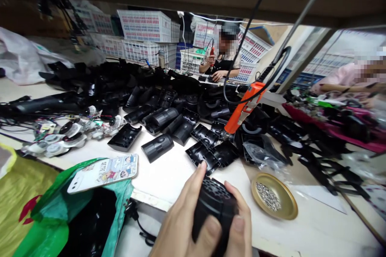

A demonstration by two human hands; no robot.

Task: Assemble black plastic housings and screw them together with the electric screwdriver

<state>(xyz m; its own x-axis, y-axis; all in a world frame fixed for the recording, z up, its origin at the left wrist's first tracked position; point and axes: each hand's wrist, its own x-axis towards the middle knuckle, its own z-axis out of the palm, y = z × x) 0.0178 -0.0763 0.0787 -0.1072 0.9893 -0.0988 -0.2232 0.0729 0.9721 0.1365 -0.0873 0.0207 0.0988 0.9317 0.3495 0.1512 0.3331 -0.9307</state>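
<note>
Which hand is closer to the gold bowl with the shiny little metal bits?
Right. The right hand is just beside the gold bowl, not touching it; the left hand is farther away, across the black plastic housing.

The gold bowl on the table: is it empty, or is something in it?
Partly filled: many small silvery pieces lie in the gold bowl, with its inside wall showing around them.

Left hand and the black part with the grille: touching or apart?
Touching. The head view shows the left hand against the black part, its thumb across the near side.
</note>
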